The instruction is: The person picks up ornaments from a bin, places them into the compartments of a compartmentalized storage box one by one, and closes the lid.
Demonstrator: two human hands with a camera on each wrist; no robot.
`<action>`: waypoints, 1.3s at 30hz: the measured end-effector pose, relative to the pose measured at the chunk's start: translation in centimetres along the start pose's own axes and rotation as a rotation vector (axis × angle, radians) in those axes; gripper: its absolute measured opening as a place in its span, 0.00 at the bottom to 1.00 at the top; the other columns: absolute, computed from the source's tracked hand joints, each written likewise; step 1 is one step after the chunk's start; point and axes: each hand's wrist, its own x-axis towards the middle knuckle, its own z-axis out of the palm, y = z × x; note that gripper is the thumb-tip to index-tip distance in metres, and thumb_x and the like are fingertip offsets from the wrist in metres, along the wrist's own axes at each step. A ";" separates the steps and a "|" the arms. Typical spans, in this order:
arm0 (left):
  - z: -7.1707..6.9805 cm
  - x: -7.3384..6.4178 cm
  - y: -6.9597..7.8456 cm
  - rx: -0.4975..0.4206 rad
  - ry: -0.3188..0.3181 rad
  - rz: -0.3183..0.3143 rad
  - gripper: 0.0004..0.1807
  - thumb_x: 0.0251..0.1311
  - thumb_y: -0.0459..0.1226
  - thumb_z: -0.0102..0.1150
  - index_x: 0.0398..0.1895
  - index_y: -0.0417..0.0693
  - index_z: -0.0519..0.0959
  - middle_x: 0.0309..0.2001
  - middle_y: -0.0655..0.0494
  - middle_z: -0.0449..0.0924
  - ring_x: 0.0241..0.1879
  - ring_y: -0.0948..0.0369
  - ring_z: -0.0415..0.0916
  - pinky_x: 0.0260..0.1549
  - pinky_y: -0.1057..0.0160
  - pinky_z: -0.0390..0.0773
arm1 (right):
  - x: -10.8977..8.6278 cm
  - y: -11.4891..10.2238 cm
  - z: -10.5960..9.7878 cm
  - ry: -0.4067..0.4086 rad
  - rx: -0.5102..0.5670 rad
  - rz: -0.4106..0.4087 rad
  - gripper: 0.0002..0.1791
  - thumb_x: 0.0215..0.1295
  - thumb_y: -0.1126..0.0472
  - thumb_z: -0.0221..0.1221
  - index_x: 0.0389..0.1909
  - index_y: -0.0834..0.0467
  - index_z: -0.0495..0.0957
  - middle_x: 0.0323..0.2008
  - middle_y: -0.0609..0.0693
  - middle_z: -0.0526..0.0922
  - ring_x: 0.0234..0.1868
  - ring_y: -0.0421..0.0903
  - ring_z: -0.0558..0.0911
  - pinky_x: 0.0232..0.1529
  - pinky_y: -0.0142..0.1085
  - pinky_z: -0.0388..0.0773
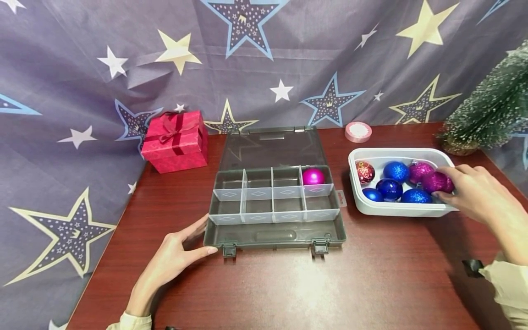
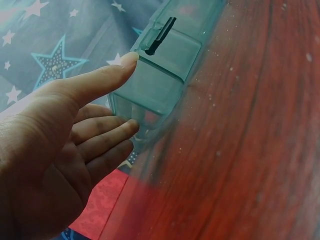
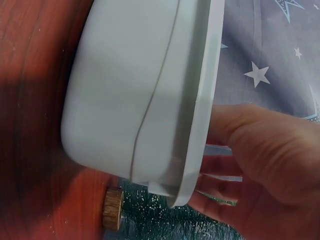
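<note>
Here's the right hand point(image 1: 474, 190), its grip pinching a glittery magenta ball point(image 1: 437, 182) at the right end of the white tub point(image 1: 406, 209)! Blue balls point(image 1: 389, 189), another magenta one and a patterned red one point(image 1: 365, 173) are crowding in there too. Over on the other side, the left hand point(image 1: 173, 254) is touching the divided case point(image 1: 274, 234) at its near left corner, grip relaxed, fingers holding nothing. One smooth pink ball point(image 1: 313, 176) is sitting in the case's back right compartment, and a red gift box point(image 1: 177, 144) is standing behind, left, on the counter point(image 1: 268, 288).
</note>
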 end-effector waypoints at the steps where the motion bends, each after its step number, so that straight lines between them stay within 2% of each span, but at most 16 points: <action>1: 0.0 0.0 0.0 -0.001 0.001 0.000 0.45 0.56 0.48 0.79 0.76 0.50 0.70 0.65 0.57 0.79 0.62 0.60 0.77 0.57 0.79 0.68 | 0.0 0.0 0.0 0.000 -0.002 0.002 0.30 0.49 0.66 0.76 0.52 0.72 0.74 0.42 0.80 0.75 0.41 0.80 0.75 0.42 0.70 0.69; 9: 0.1 0.0 -0.2 -0.001 0.005 0.021 0.45 0.56 0.46 0.79 0.76 0.48 0.70 0.65 0.53 0.79 0.62 0.56 0.78 0.56 0.79 0.68 | -0.3 0.2 -0.1 0.033 0.024 0.010 0.30 0.50 0.68 0.75 0.53 0.72 0.75 0.43 0.80 0.76 0.42 0.78 0.76 0.41 0.71 0.71; 15: 0.0 -0.1 -0.1 0.005 0.005 0.011 0.45 0.55 0.47 0.79 0.76 0.49 0.70 0.64 0.55 0.79 0.62 0.59 0.78 0.56 0.79 0.68 | -0.5 0.4 -0.3 0.016 0.056 0.053 0.29 0.59 0.63 0.72 0.56 0.72 0.73 0.47 0.79 0.76 0.46 0.77 0.76 0.44 0.72 0.71; 19: 0.0 0.0 0.0 0.003 0.005 0.014 0.44 0.56 0.46 0.79 0.76 0.49 0.70 0.64 0.54 0.79 0.62 0.57 0.78 0.56 0.80 0.68 | -0.4 0.1 -0.3 0.040 0.119 0.043 0.28 0.64 0.61 0.71 0.58 0.71 0.73 0.48 0.78 0.77 0.48 0.74 0.78 0.45 0.71 0.70; 24: 0.0 0.0 0.1 -0.001 0.009 0.021 0.44 0.57 0.46 0.78 0.76 0.49 0.70 0.64 0.54 0.80 0.61 0.56 0.78 0.56 0.80 0.68 | 0.0 -0.8 -0.3 0.068 0.215 0.022 0.29 0.63 0.60 0.72 0.62 0.66 0.75 0.49 0.73 0.80 0.48 0.70 0.80 0.44 0.67 0.71; 25: 0.0 0.0 0.1 0.001 0.010 0.022 0.44 0.57 0.46 0.78 0.76 0.49 0.70 0.64 0.54 0.80 0.61 0.56 0.78 0.56 0.80 0.68 | 0.2 -1.1 -0.3 0.068 0.232 0.022 0.29 0.62 0.61 0.73 0.62 0.65 0.76 0.49 0.71 0.81 0.48 0.68 0.80 0.45 0.66 0.71; 27: 0.0 0.0 0.1 0.002 0.010 0.019 0.44 0.57 0.47 0.78 0.76 0.49 0.71 0.64 0.54 0.80 0.61 0.56 0.78 0.56 0.80 0.68 | 0.4 -1.5 -0.3 0.083 0.246 0.022 0.30 0.61 0.60 0.74 0.63 0.61 0.77 0.47 0.66 0.83 0.46 0.58 0.82 0.45 0.56 0.73; 30: 0.0 0.0 0.0 0.007 0.011 0.019 0.44 0.56 0.47 0.79 0.76 0.48 0.70 0.64 0.54 0.79 0.62 0.56 0.78 0.56 0.80 0.68 | 0.6 -2.1 -0.3 0.113 0.267 -0.001 0.31 0.59 0.61 0.75 0.63 0.60 0.78 0.46 0.61 0.84 0.43 0.44 0.80 0.44 0.43 0.71; 31: 0.0 0.0 0.0 0.013 0.011 0.021 0.44 0.56 0.47 0.79 0.76 0.48 0.70 0.64 0.54 0.79 0.61 0.56 0.78 0.56 0.80 0.68 | 0.8 -2.3 -0.2 0.120 0.269 -0.002 0.31 0.59 0.61 0.76 0.63 0.59 0.78 0.47 0.60 0.84 0.42 0.42 0.78 0.43 0.39 0.69; 33: 0.0 0.0 -0.1 0.016 0.011 0.017 0.45 0.56 0.47 0.79 0.76 0.48 0.70 0.64 0.55 0.79 0.61 0.57 0.78 0.56 0.80 0.68 | 1.0 -2.8 -0.2 0.118 0.292 -0.001 0.32 0.59 0.61 0.76 0.64 0.59 0.78 0.49 0.59 0.84 0.43 0.43 0.78 0.43 0.37 0.67; 36: 0.0 0.0 -0.1 0.023 0.009 0.011 0.45 0.56 0.48 0.79 0.76 0.49 0.70 0.65 0.56 0.79 0.62 0.58 0.78 0.56 0.80 0.67 | 1.5 -3.5 -0.1 0.099 0.343 0.012 0.33 0.58 0.62 0.76 0.65 0.60 0.77 0.56 0.62 0.81 0.50 0.54 0.78 0.48 0.42 0.67; 37: 0.0 0.0 -0.1 0.026 0.007 0.010 0.45 0.56 0.48 0.79 0.76 0.49 0.70 0.65 0.56 0.79 0.62 0.59 0.78 0.56 0.80 0.67 | 1.6 -3.8 -0.1 0.097 0.360 0.012 0.33 0.58 0.62 0.76 0.65 0.60 0.78 0.57 0.62 0.80 0.52 0.57 0.77 0.51 0.41 0.67; 39: 0.0 0.0 0.0 0.022 0.005 0.004 0.45 0.55 0.48 0.79 0.76 0.49 0.70 0.65 0.57 0.79 0.62 0.59 0.77 0.56 0.80 0.67 | 2.1 -4.2 0.0 0.111 0.387 -0.017 0.32 0.56 0.65 0.76 0.63 0.60 0.79 0.56 0.60 0.81 0.54 0.56 0.77 0.56 0.35 0.67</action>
